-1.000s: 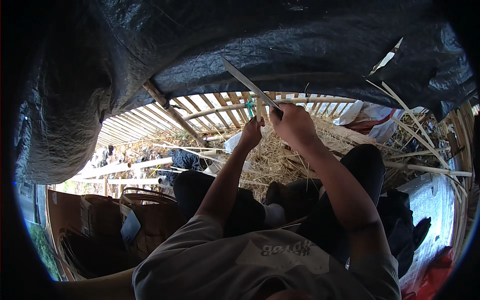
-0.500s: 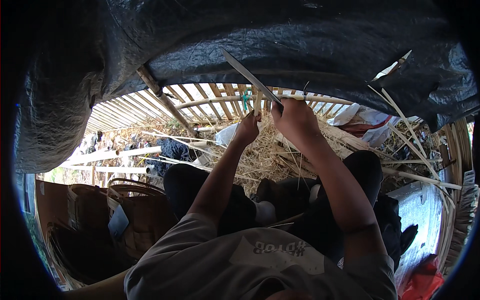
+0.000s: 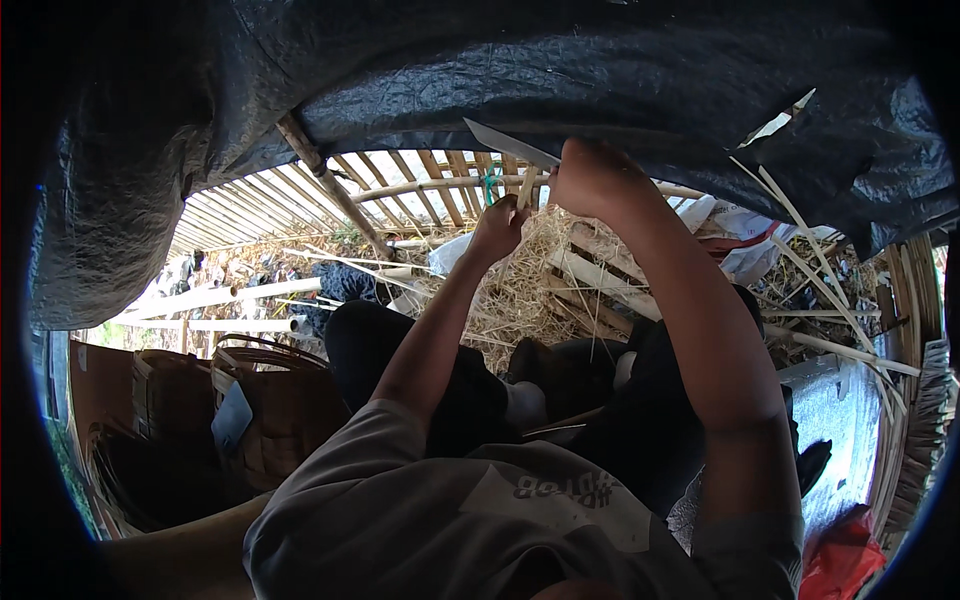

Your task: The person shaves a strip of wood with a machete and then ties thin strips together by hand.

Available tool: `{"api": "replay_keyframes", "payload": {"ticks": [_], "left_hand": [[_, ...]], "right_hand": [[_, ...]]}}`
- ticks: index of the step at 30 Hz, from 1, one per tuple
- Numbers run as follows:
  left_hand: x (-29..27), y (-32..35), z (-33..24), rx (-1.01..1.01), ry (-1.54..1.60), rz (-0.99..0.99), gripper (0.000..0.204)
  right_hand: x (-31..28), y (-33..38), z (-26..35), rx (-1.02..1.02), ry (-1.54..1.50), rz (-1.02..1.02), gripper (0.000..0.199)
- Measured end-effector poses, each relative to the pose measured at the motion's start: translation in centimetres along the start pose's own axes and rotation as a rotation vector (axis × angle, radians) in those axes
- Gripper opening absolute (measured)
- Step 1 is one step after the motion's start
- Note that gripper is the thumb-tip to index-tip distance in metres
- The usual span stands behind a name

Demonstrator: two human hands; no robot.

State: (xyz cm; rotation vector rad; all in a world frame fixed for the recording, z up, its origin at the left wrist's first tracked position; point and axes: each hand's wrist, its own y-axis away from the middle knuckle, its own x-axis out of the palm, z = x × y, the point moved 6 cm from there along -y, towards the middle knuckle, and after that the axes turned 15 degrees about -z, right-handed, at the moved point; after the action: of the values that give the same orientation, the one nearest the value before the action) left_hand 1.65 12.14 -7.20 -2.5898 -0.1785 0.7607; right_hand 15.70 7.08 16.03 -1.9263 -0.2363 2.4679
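Observation:
My right hand (image 3: 603, 180) is closed round the handle of a long-bladed knife (image 3: 508, 143). Its blade points away to the upper left, against the dark sheeting. Just left of it, my left hand (image 3: 500, 228) is closed on a pale bamboo strip (image 3: 526, 186) that sticks up from the fingers. The blade lies close above the strip's upper end; whether they touch I cannot tell. The knife's handle is hidden inside my right hand. Beneath both hands spreads a heap of straw-like bamboo shavings (image 3: 500, 300).
Black plastic sheeting (image 3: 420, 110) hangs across the far side, above a bamboo slat fence (image 3: 400, 185). Woven baskets (image 3: 285, 400) stand at my left, near bamboo poles (image 3: 260, 290). At my right are long split strips (image 3: 815, 245), a white sack (image 3: 745, 240) and a red plastic bag (image 3: 845, 550).
My right hand has risen and moved slightly away with the knife, and the blade now lies flatter. The left hand keeps its grip on the strip, nearly in place.

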Motion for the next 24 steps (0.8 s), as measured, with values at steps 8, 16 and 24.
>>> {"api": "replay_keyframes", "payload": {"ticks": [8, 16, 24], "left_hand": [[-1.2, -1.1, -5.9, 0.016, 0.154, -0.084, 0.016], [-1.1, -0.7, -5.2, -0.1, 0.179, -0.122, 0.015], [0.4, -0.7, -2.8, -0.071, 0.223, -0.182, 0.02]], "right_hand": [[-0.6, 0.7, 0.2, 0.067, 0.009, 0.011, 0.037], [1.8, 0.4, 0.5, 0.094, -0.051, -0.041, 0.035], [1.9, -0.2, 1.5, 0.045, -0.039, -0.081, 0.035]]}}
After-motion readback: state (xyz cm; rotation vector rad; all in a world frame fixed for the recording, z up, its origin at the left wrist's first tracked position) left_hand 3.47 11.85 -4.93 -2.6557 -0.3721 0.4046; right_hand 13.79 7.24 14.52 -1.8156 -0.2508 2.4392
